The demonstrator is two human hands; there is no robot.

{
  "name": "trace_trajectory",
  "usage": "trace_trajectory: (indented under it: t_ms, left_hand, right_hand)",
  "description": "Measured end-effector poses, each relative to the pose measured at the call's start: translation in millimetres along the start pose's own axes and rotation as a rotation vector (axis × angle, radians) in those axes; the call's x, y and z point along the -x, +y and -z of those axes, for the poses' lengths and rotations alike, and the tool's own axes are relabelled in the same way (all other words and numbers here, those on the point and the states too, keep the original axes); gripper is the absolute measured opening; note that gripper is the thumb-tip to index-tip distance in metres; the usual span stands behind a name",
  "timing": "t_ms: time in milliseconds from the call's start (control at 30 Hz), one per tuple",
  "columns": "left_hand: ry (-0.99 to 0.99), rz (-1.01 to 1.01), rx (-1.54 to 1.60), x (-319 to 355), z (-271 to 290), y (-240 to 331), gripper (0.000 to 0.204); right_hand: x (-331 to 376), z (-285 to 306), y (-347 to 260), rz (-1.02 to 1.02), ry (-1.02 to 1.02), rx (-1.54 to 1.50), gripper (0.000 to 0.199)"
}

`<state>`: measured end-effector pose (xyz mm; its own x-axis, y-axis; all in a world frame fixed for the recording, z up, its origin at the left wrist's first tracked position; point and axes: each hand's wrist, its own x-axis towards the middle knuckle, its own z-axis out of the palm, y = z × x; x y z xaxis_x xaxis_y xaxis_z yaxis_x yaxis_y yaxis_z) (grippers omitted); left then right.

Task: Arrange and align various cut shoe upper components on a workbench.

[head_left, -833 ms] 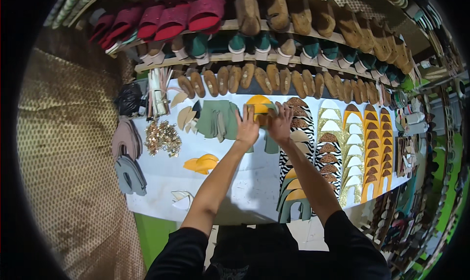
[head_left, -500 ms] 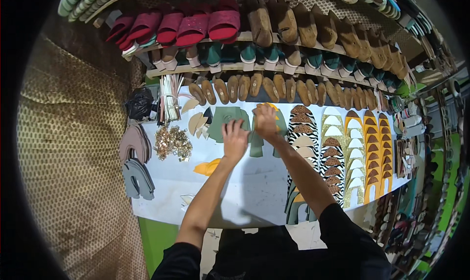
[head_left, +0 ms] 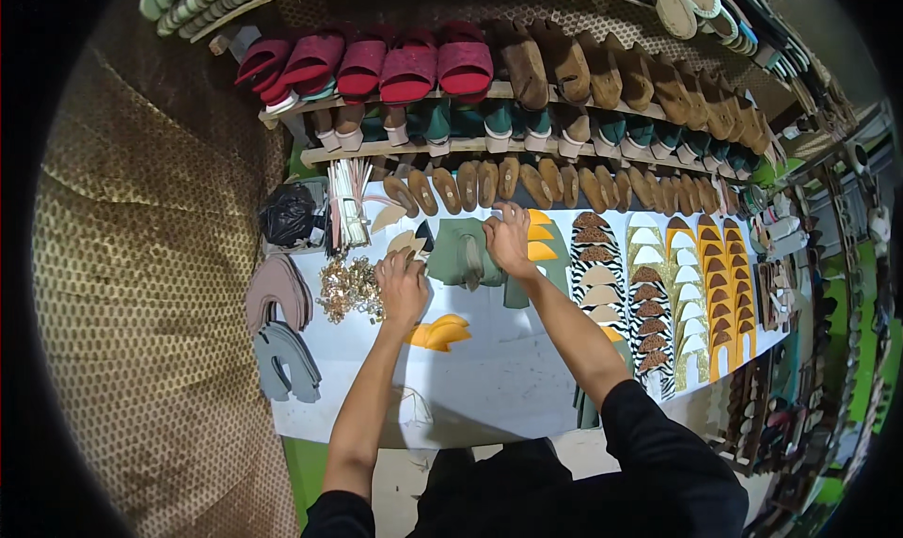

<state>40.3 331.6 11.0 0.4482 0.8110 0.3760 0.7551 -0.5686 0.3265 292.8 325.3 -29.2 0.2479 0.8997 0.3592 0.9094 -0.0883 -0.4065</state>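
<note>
A green shoe-upper piece (head_left: 459,248) with a curved cutout lies near the table's middle back. My right hand (head_left: 510,242) rests at its right edge, thumb and fingers apart. Beside that hand, orange half-moon pieces (head_left: 540,233) overlap in a column on more green material. My left hand (head_left: 402,284) reaches over to beige half-moon pieces (head_left: 404,244), fingers bent and slightly apart; its fingertips partly hide them. Gold metal buckles (head_left: 349,291) are heaped just left of that hand. Loose orange half-moon pieces (head_left: 438,332) lie nearer to me.
Pink (head_left: 279,293) and grey cut pieces (head_left: 285,361) are stacked at the left edge. Columns of overlapping patterned pieces (head_left: 649,317) fill the right side. Wooden shoe lasts (head_left: 467,186) line the back, below shelves with red slippers (head_left: 465,60). A black bag (head_left: 288,213) sits back left.
My left hand has left the green piece and moved left to the beige pieces. My right hand has shifted slightly onto the green piece's edge, uncovering the orange pieces. The view has shifted a little.
</note>
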Motion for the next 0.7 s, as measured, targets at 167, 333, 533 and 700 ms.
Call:
trace_trajectory:
  t_ms: [167, 333, 533, 700]
  left_hand:
    - [0.074, -0.155, 0.098, -24, -4, 21, 0.039]
    - [-0.103, -0.274, 0.201, -48, 3, 57, 0.029]
    - [-0.067, -0.351, 0.262, -49, 35, 64, 0.009]
    - [-0.016, -0.262, 0.438, -44, 73, 63, 0.009]
  right_hand:
    - [8, 43, -37, 0.153, -0.015, 0.142, 0.011]
    - [28, 80, -66, 0.292, -0.006, 0.256, 0.015]
    - [44, 124, -87, 0.250, -0.006, 0.187, 0.019]
    - [64, 157, -104, 0.127, -0.107, 0.047, 0.024]
